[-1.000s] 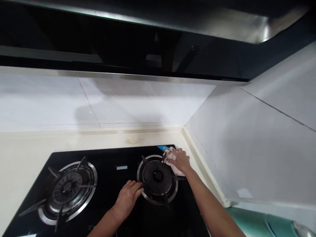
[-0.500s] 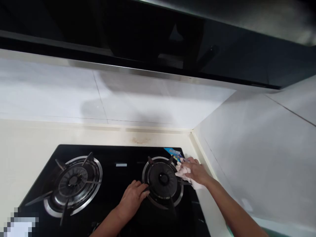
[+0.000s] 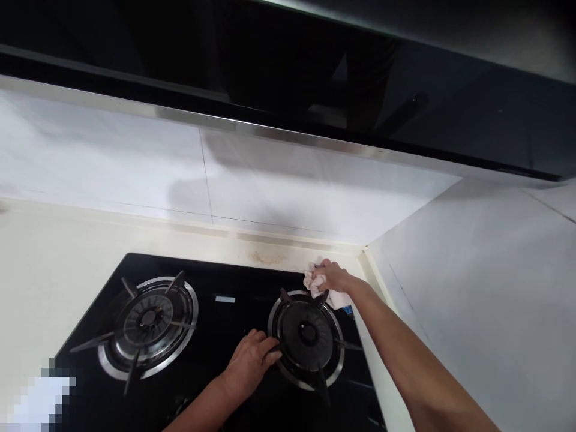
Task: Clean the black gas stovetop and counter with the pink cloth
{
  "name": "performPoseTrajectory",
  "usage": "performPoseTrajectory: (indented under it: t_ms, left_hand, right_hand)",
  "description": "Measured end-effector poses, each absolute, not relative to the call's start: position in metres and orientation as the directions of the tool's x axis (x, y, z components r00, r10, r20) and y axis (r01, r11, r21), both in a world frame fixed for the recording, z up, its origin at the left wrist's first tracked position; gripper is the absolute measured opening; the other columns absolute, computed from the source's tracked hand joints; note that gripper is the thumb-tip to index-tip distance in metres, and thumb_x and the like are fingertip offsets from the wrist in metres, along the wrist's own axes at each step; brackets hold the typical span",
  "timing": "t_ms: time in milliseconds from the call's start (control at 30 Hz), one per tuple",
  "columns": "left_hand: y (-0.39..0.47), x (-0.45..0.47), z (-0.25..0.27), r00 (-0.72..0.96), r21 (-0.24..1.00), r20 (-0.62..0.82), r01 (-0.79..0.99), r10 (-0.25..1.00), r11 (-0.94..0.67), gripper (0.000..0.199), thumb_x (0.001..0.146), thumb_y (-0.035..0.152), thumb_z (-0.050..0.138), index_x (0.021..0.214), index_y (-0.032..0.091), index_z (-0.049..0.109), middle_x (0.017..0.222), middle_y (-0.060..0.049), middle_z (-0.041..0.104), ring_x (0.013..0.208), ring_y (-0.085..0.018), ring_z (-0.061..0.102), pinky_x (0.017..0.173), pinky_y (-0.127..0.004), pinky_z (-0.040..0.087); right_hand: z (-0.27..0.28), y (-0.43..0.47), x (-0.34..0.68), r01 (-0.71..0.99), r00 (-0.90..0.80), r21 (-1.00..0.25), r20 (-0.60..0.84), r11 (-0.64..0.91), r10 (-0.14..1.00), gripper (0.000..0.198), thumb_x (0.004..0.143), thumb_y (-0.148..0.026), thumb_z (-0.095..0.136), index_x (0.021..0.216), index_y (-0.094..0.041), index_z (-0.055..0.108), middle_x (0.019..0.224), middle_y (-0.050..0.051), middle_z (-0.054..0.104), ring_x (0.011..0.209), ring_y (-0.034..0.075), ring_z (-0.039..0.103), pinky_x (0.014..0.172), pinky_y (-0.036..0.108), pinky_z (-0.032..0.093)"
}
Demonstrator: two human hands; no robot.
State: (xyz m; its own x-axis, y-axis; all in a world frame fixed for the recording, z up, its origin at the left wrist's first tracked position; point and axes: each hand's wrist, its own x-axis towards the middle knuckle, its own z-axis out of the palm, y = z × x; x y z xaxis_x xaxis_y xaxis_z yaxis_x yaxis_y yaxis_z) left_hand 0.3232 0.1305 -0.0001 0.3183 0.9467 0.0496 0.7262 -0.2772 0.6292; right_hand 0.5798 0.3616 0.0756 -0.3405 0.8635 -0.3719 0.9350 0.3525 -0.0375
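My right hand (image 3: 335, 277) is closed around a crumpled pale pink cloth (image 3: 333, 299), pressed on the back right corner of the black glass gas hob (image 3: 234, 327). The cloth and hand hide most of a blue sticker (image 3: 348, 310) there. At the left edge of the right burner (image 3: 308, 333), my left hand (image 3: 249, 363) pinches a prong of the dark pan support (image 3: 322, 384) between thumb and fingers. The prong's tip is mostly covered by those fingers.
A left burner (image 3: 149, 318) with its own prongs stands on the hob. Brownish stains (image 3: 267, 258) mark the cream counter (image 3: 58, 258) behind it. A black range hood (image 3: 279, 78) hangs low overhead, and a tiled wall (image 3: 472, 288) closes the right side.
My right hand has slid the cloth from beside the right burner back and left to the hob's rear corner, covering most of the sticker. My left hand keeps its hold. The view has shifted slightly.
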Motion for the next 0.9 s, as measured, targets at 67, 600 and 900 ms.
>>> performPoseTrajectory:
  t_ms: [67, 600, 900]
  left_hand:
    - [0.130, 0.324, -0.001, 0.316, 0.627, 0.063, 0.726, 0.947, -0.284, 0.031, 0.098, 0.044, 0.046, 0.112, 0.028, 0.069, 0.099, -0.004, 0.070, 0.092, -0.019, 0.064, 0.096, -0.039, 0.049]
    - [0.130, 0.325, -0.004, 0.292, 0.647, 0.060, 0.717, 0.955, -0.260, 0.030, 0.098, 0.045, 0.048, 0.108, 0.027, 0.070, 0.093, -0.004, 0.069, 0.089, -0.019, 0.062, 0.090, -0.036, 0.049]
    - [0.127, 0.322, 0.008, 0.259, 0.748, 0.023, 0.637, 0.966, -0.188, 0.028, 0.090, 0.045, 0.061, 0.107, 0.026, 0.072, 0.090, -0.004, 0.067, 0.090, -0.021, 0.061, 0.088, -0.036, 0.050]
  right_hand:
    - [0.081, 0.361, 0.561, 0.905, -0.388, 0.004, -0.406, 0.426, 0.827, 0.041, 0.063, -0.027, 0.081, 0.103, -0.033, 0.074, 0.117, 0.008, 0.052, 0.111, 0.032, 0.046, 0.091, 0.046, 0.039]
    - [0.085, 0.336, 0.487, 0.766, -0.602, 0.019, -0.331, 0.643, 0.726, 0.045, 0.082, -0.031, 0.064, 0.126, -0.036, 0.060, 0.134, 0.010, 0.045, 0.120, 0.032, 0.041, 0.093, 0.045, 0.035]
    - [0.092, 0.344, 0.514, 0.807, -0.513, 0.084, -0.392, 0.585, 0.764, 0.038, 0.073, -0.027, 0.074, 0.111, -0.031, 0.069, 0.125, 0.010, 0.049, 0.114, 0.031, 0.044, 0.089, 0.042, 0.037]
